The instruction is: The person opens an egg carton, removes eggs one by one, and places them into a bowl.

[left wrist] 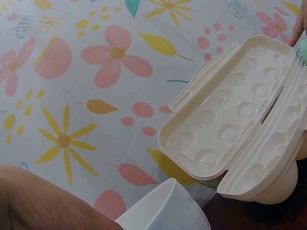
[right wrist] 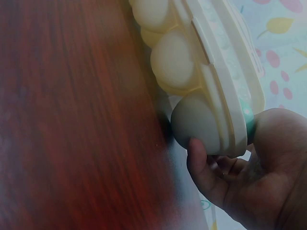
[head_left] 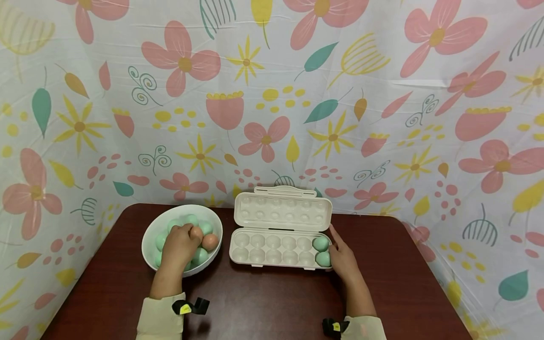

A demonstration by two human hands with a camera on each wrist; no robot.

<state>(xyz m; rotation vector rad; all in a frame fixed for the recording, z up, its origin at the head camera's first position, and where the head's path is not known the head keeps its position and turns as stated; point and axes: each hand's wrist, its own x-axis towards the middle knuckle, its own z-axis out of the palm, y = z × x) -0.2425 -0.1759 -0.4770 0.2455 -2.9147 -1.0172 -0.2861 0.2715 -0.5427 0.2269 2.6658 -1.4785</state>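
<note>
In the head view my left hand (head_left: 180, 243) reaches into a white bowl (head_left: 146, 243) of green and brown eggs. Its fingers appear to pinch a brown egg (head_left: 196, 233); the fingertips are partly hidden. Another brown egg (head_left: 210, 242) lies just to the right, with several green eggs (head_left: 199, 256) around. My right hand (head_left: 343, 259) grips the right end of an open cream egg carton (head_left: 265, 268). One finger of it curls under the carton's end cup (right wrist: 194, 122) in the right wrist view. Two green eggs (head_left: 321, 243) sit in the carton's rightmost column, the other cups being empty.
The carton's lid (head_left: 282, 212) stands tilted back toward the flowered cloth (head_left: 272, 94) behind the table. Bowl and carton stand side by side on the dark brown tabletop (head_left: 263, 302). Black straps (head_left: 182, 306) with camera mounts are on both wrists.
</note>
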